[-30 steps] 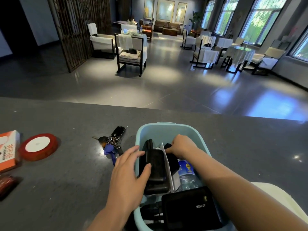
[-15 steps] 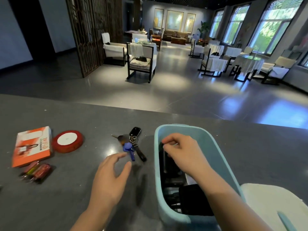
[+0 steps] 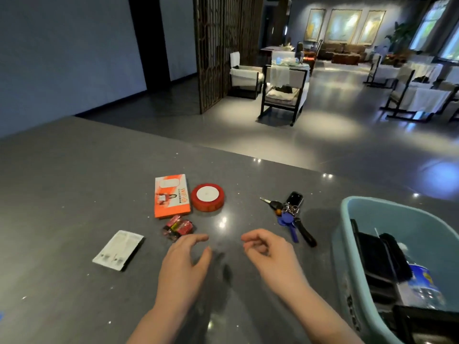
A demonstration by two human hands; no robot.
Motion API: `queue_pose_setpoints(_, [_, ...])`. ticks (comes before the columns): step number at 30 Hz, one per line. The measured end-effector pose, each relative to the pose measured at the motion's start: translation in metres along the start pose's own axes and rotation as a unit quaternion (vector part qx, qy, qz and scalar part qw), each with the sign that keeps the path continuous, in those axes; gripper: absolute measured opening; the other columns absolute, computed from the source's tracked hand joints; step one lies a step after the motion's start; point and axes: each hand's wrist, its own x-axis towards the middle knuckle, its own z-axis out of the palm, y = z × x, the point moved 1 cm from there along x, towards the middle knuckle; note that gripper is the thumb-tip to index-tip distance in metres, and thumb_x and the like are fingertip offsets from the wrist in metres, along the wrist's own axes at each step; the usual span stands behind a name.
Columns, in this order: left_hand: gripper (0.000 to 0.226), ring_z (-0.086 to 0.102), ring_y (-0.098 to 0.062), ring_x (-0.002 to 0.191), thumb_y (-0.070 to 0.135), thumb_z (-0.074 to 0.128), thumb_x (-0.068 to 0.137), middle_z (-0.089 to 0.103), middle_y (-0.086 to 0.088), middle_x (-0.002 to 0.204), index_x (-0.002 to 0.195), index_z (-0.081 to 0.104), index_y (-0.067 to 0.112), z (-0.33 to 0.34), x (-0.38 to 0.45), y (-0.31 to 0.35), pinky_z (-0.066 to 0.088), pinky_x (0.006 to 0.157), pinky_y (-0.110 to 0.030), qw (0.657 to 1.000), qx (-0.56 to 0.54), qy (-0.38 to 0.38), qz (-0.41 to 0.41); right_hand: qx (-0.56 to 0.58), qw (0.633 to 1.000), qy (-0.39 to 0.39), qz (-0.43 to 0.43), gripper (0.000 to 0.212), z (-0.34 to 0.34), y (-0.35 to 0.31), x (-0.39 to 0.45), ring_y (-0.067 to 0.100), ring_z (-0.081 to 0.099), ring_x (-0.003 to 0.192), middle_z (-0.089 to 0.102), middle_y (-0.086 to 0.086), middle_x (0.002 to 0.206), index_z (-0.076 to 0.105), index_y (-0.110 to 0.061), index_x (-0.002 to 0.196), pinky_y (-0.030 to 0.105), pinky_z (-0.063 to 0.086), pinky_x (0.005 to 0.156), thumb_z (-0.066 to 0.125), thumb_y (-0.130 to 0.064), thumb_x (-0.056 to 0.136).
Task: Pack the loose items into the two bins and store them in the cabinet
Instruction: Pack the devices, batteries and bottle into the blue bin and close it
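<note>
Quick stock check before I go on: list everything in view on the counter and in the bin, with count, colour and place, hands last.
orange box: 1, orange and white, counter, far left of centre
ribbon spool: 1, red with white core, right beside the box
candies: a few, red wrappers, just before the box
white packet: 1, white, counter, left
key bunch: 1, black fob, blue tag, left of the bin
bin: 1, light blue, right edge, holding black items and a bottle
left hand: empty, near the candies
right hand: empty, fingers loosely curled
</note>
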Motion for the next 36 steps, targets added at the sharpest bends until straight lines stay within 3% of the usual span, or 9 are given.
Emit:
queue_pose_setpoints(3, [0.025, 0.055, -0.006, 0.106, 0.022, 0.069, 0.081, 0.063, 0.015, 0.109, 0.103, 0.065, 0.031, -0.021, 0.01, -0.023, 0.044, 0.091, -0.029, 0.999, 0.008, 0.03, -0.007, -0.029, 0.999, -0.016, -0.007, 0.022, 0.033, -0.008, 0.02, -0.002, 0.057, 0.063, 0.069, -0.009, 0.076, 0.07, -0.029, 0.09, 0.01, 0.044, 0.064, 0.064, -0.011, 0.078])
queue_pose_setpoints(5, [0.027, 0.056, -0.009, 0.105, 0.02, 0.071, 0.079, 0.063, 0.014, 0.107, 0.104, 0.065, 0.028, -0.038, 0.019, -0.042, 0.042, 0.091, -0.028, 0.998, 0.028, 0.049, -0.012, -0.069, 0.997, -0.035, -0.014, 0.024, 0.06, -0.012, 0.032, -0.001, 0.06, 0.077, 0.068, -0.011, 0.088, 0.069, -0.03, 0.099, 0.02, 0.048, 0.075, 0.067, -0.018, 0.078])
queue_pose_setpoints(9, [0.041, 0.052, -0.02, 0.114, 0.026, 0.073, 0.075, 0.06, 0.006, 0.119, 0.114, 0.061, 0.026, -0.073, 0.037, -0.088, 0.038, 0.093, -0.033, 0.985, 0.136, 0.086, -0.063, -0.174, 0.978, -0.102, -0.051, 0.064, 0.121, -0.023, 0.06, 0.012, 0.042, 0.123, 0.05, -0.008, 0.129, 0.047, -0.031, 0.132, 0.031, 0.039, 0.103, 0.073, -0.042, 0.075])
queue_pose_setpoints(12, [0.072, 0.041, -0.025, 0.126, 0.046, 0.073, 0.069, 0.048, 0.002, 0.137, 0.133, 0.047, 0.027, -0.086, 0.045, -0.122, 0.035, 0.102, -0.038, 0.967, 0.211, 0.052, -0.135, -0.218, 0.97, -0.101, -0.037, 0.086, 0.156, -0.025, 0.081, 0.016, 0.031, 0.136, 0.038, -0.006, 0.143, 0.03, -0.028, 0.144, 0.036, 0.029, 0.112, 0.075, -0.048, 0.073])
queue_pose_setpoints(15, [0.088, 0.039, -0.026, 0.129, 0.056, 0.077, 0.062, 0.044, 0.0, 0.14, 0.137, 0.044, 0.022, -0.084, 0.047, -0.144, 0.034, 0.103, -0.038, 0.964, 0.212, 0.047, -0.155, -0.252, 0.964, -0.071, -0.033, 0.079, 0.174, -0.017, 0.097, 0.018, 0.036, 0.131, 0.044, -0.004, 0.138, 0.035, -0.027, 0.141, 0.036, 0.033, 0.108, 0.072, -0.051, 0.075])
queue_pose_setpoints(21, [0.066, 0.041, -0.027, 0.115, 0.034, 0.078, 0.068, 0.049, -0.005, 0.127, 0.127, 0.052, 0.02, -0.069, 0.054, -0.145, 0.038, 0.095, -0.038, 0.975, 0.156, 0.063, -0.147, -0.244, 0.969, -0.03, -0.025, 0.059, 0.166, -0.008, 0.103, 0.013, 0.054, 0.107, 0.059, -0.006, 0.111, 0.06, -0.027, 0.115, 0.028, 0.047, 0.087, 0.076, -0.053, 0.065])
queue_pose_setpoints(24, [0.064, 0.04, -0.024, 0.114, 0.032, 0.078, 0.068, 0.05, -0.003, 0.124, 0.125, 0.052, 0.021, -0.058, 0.052, -0.129, 0.037, 0.093, -0.034, 0.985, 0.105, 0.051, -0.131, -0.224, 0.974, -0.003, -0.017, 0.053, 0.14, -0.011, 0.088, 0.008, 0.059, 0.093, 0.062, -0.011, 0.099, 0.065, -0.029, 0.1, 0.021, 0.045, 0.074, 0.079, -0.055, 0.055])
queue_pose_setpoints(31, [0.062, 0.047, -0.021, 0.111, 0.03, 0.085, 0.062, 0.057, 0.001, 0.117, 0.117, 0.058, 0.024, -0.027, 0.056, -0.037, 0.04, 0.087, -0.036, 1.0, 0.029, 0.009, 0.0, -0.101, 0.976, 0.181, -0.058, 0.055, 0.004, -0.044, 0.027, -0.005, 0.058, 0.087, 0.059, -0.023, 0.089, 0.061, -0.039, 0.091, 0.013, 0.047, 0.074, 0.07, -0.068, 0.045])
queue_pose_setpoints(36, [0.066, 0.046, -0.017, 0.115, 0.036, 0.084, 0.062, 0.054, 0.007, 0.118, 0.12, 0.055, 0.027, 0.026, 0.051, 0.059, 0.043, 0.094, -0.041, 0.993, -0.044, -0.054, 0.097, -0.132, 0.951, 0.275, -0.048, 0.053, -0.116, -0.05, -0.015, -0.006, 0.06, 0.083, 0.063, -0.02, 0.089, 0.064, -0.036, 0.092, 0.009, 0.045, 0.073, 0.076, -0.059, 0.046])
